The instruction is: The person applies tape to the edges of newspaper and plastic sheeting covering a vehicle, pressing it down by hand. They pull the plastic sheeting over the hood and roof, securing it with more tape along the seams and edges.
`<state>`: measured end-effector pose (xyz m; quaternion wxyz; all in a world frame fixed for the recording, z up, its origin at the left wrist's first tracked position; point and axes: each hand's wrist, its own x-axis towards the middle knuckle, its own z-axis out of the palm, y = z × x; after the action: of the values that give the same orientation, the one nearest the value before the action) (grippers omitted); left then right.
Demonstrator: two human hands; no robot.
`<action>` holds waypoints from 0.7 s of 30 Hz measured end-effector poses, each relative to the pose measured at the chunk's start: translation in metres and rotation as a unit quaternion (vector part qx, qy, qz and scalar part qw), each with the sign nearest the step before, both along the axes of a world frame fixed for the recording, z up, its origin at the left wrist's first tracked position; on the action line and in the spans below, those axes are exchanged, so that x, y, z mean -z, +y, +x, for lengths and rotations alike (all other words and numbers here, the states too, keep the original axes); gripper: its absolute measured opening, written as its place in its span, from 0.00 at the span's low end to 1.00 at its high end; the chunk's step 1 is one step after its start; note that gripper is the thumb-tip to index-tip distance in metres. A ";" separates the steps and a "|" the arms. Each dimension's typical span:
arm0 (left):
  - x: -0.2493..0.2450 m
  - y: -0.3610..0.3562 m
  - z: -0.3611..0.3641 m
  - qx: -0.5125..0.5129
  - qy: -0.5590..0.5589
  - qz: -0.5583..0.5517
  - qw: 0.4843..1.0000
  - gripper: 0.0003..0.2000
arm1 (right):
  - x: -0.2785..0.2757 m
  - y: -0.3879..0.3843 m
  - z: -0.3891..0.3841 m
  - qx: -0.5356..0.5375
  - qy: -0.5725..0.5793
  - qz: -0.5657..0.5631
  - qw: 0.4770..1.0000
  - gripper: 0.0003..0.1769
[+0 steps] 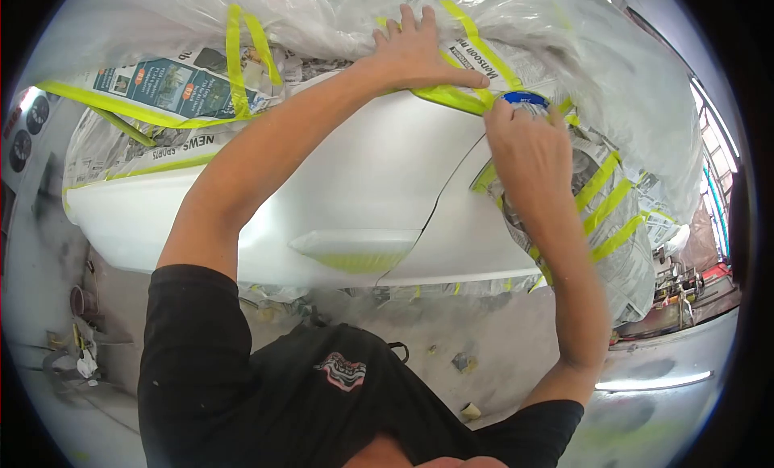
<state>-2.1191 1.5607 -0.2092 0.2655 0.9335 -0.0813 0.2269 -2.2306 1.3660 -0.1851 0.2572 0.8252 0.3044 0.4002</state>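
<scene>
A white car panel [363, 170] lies before me, its upper edge covered with newspaper [173, 85] and yellow-green tape [234, 61]. My left hand [415, 53] is spread flat on the masked upper edge, fingers apart, with the thumb pointing right along the tape. Just right of it, my right hand [528, 141] has its fingers bent around a roll of tape with a blue core label [526, 99], at the corner where the taped edge meets the panel seam. The fingertips partly cover the roll.
Clear plastic sheeting [629, 73] drapes over the far side. Newspaper with tape strips [621, 242] wraps the area at the right. Tools and a red object [716, 270] stand at the far right. Small debris [463, 361] lies on the floor.
</scene>
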 end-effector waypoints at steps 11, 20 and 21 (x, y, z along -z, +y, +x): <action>-0.037 0.064 0.009 0.028 -0.114 0.038 0.992 0.38 | -0.032 -0.014 -0.067 -0.159 0.062 0.230 0.958 0.11; -0.002 0.160 -0.062 0.033 0.089 0.379 0.920 0.34 | 0.024 -0.075 -0.146 -0.140 0.182 0.592 0.772 0.15; 0.005 0.158 -0.057 0.020 0.050 0.374 0.926 0.34 | 0.043 -0.075 -0.155 -0.168 0.196 0.616 0.744 0.16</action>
<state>-2.1758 1.7189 -0.2137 -0.0950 0.9733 -0.1657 0.1274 -2.3858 1.2912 -0.2278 -0.4439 0.7998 0.1692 0.3669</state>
